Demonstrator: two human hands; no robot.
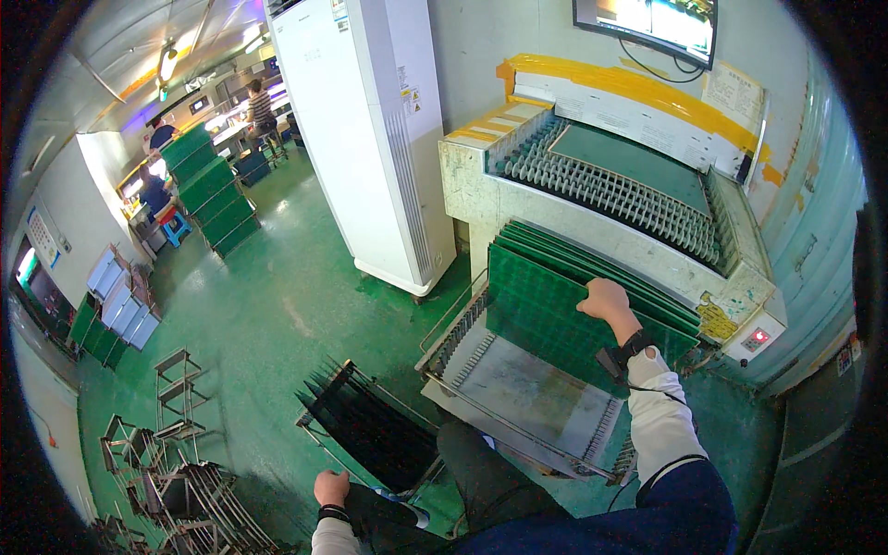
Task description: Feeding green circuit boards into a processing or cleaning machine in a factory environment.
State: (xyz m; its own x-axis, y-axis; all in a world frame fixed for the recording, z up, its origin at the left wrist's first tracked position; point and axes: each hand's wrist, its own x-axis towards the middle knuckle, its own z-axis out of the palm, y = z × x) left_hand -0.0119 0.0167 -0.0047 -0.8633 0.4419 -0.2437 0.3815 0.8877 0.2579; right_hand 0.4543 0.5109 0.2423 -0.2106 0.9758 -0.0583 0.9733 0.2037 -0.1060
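Observation:
My right hand (606,301) grips the top edge of a green circuit board panel (546,301). This front panel stands upright and leans in a metal slotted rack (518,398), with several similar panels (592,268) close behind it. My left hand (331,487) is low beside my knee, curled closed, and nothing shows in it. Just beyond it is a second rack of thin dark panels (370,421). Behind the green panels stands a roller conveyor machine (610,203), with a flat green panel (634,162) lying on its rollers.
A tall white cabinet unit (370,139) stands left of the machine. Wire racks (176,481) crowd the lower left floor. Stacked green panels (213,194) and grey bins (125,296) stand farther off. A screen (652,23) hangs above the machine. People sit at distant benches.

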